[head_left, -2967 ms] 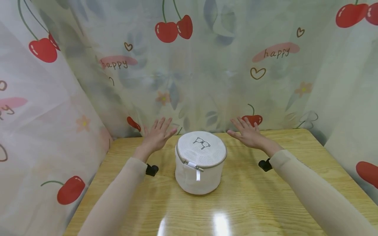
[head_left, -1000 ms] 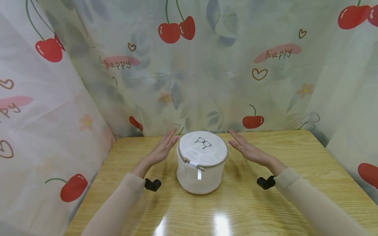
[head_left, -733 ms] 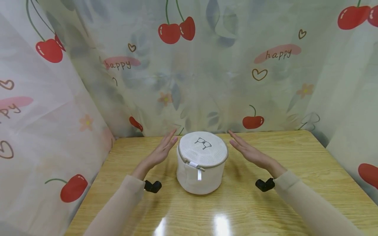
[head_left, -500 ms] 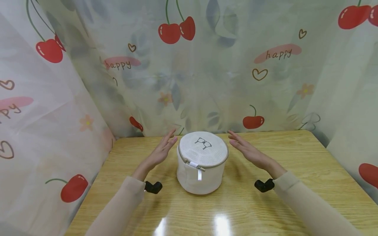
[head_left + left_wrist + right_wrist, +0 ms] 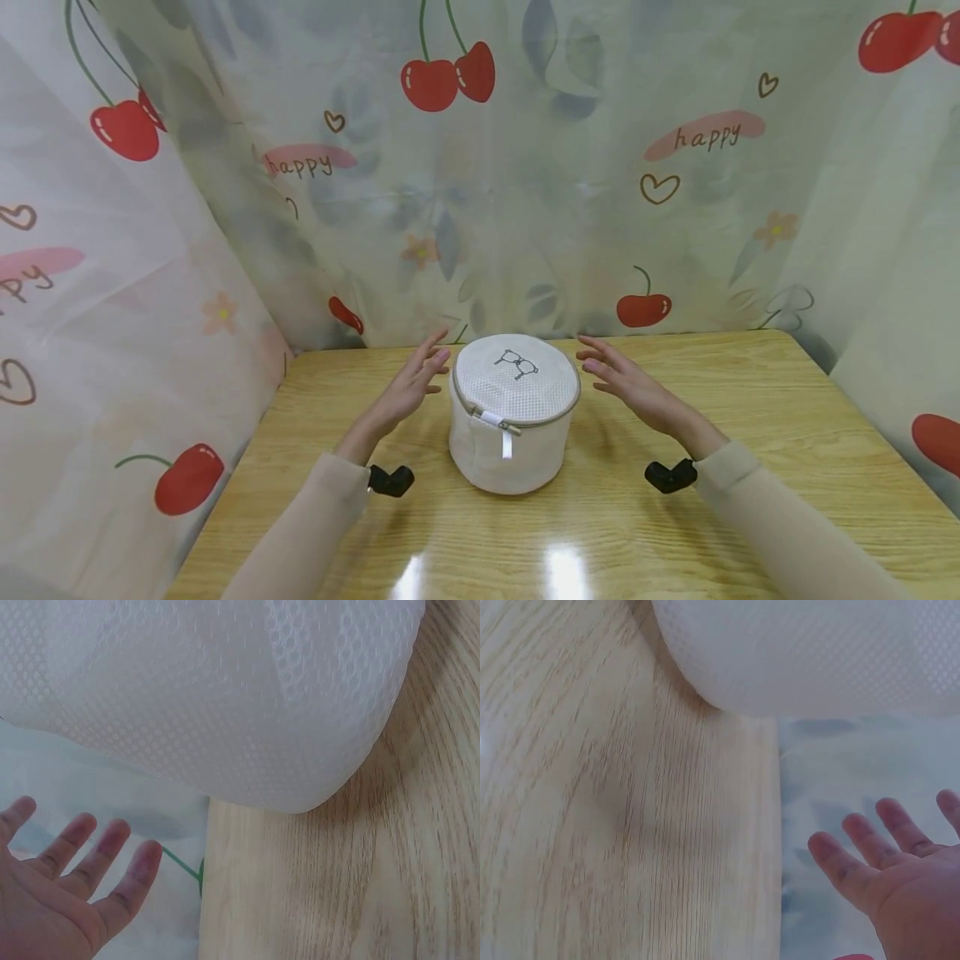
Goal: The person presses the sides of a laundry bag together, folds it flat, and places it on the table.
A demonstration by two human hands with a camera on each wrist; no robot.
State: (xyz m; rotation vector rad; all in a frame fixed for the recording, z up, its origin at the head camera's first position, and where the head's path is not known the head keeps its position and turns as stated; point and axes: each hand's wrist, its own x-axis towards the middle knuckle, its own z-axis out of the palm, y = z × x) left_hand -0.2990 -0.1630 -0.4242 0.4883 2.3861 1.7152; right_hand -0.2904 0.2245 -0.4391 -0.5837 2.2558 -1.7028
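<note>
A round white mesh laundry bag stands upright on the wooden table, its zipped lid carrying a small line drawing. The zipper pull and a short white tab face the front. To its left hovers my left hand, slightly bent fingers apart from the bag's side. On the other side my right hand mirrors it, fingers loosely spread and holding nothing. Both wrist views show a gap between hand and mesh: the left hand lies below the bag, as does the right hand below the bag.
The wooden table reaches back to a curtain printed with cherries, hearts and the word happy. More of this curtain hangs at both sides. Black wrist cameras sit under the left cuff and the right cuff.
Both hands have come down from a raised, spread pose to either side of the laundry bag, palms turned inward. In the last half second their fingers have bent and separated slightly. The bag stays put.
</note>
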